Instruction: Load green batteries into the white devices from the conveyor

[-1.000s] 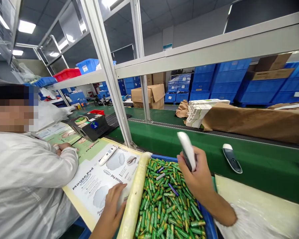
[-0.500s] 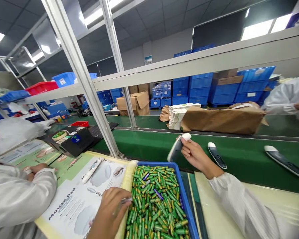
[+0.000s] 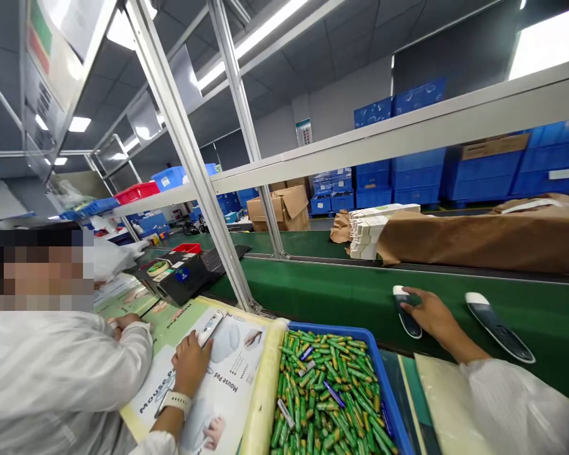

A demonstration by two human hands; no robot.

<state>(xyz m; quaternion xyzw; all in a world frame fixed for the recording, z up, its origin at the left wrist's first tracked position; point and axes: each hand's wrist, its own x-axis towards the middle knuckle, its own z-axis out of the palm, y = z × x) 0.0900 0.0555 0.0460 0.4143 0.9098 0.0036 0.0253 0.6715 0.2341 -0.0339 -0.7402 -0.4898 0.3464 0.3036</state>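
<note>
My left hand (image 3: 190, 363), with a pale watch on its wrist, has its fingers closed round the near end of a white handheld device (image 3: 213, 323) with a small panel on its face. This device lies on the printed mouse pad sheet (image 3: 251, 335). Over the green conveyor belt, my right hand (image 3: 429, 313) pinches the white end of a dark grey and white handheld device (image 3: 409, 321), which rests on the belt. Farther right lies a similar device (image 3: 502, 332). Between my hands stands a blue bin (image 3: 377, 344) full of green batteries (image 3: 332, 404), with a few purple and silver ones among them.
At left sits a co-worker in a white sleeve (image 3: 66, 373), hands on the sheets. A black box (image 3: 183, 278) stands beyond. A metal post (image 3: 194, 158) and shelf beam (image 3: 398, 136) cross in front. Behind the belt lie stacked white boxes (image 3: 367, 234) and brown paper (image 3: 478, 243).
My right hand has lowered from the air to the belt. My left hand has let go of a silvery battery and moved from the bin's edge to the white device. The view has swung left.
</note>
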